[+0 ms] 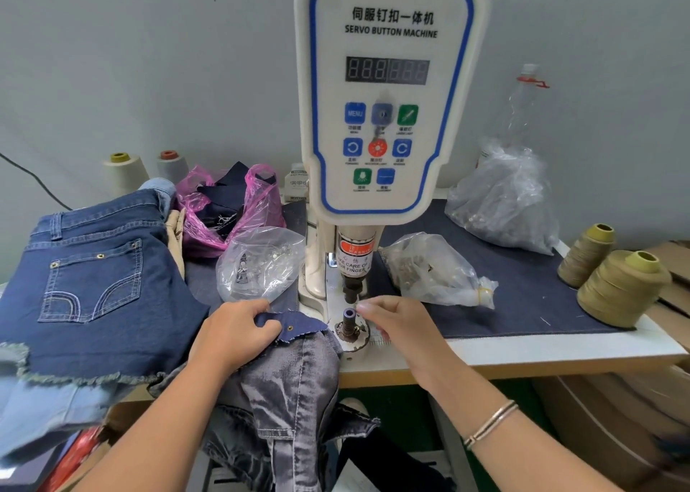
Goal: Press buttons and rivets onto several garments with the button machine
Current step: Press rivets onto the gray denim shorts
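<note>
The white servo button machine [388, 92] stands mid-table, its punch head [353, 286] above a purple-tipped lower die [349, 318]. My left hand [235, 329] grips a dark denim flap [298, 328] that carries a small metal rivet [289, 327], just left of the die. The rest of this grey-washed garment [295, 387] hangs off the table's front edge. My right hand [395, 321] is right of the die, its fingertips pinched together beside the purple tip; whether they hold a small part I cannot tell.
Folded denim shorts [97, 278] lie at the left. Clear bags of metal parts [261, 263] [433, 271] [504, 200] flank the machine. A pink bag [231, 207] sits behind. Thread cones [619, 290] [586, 254] stand at the right, two more [125, 172] at the back left.
</note>
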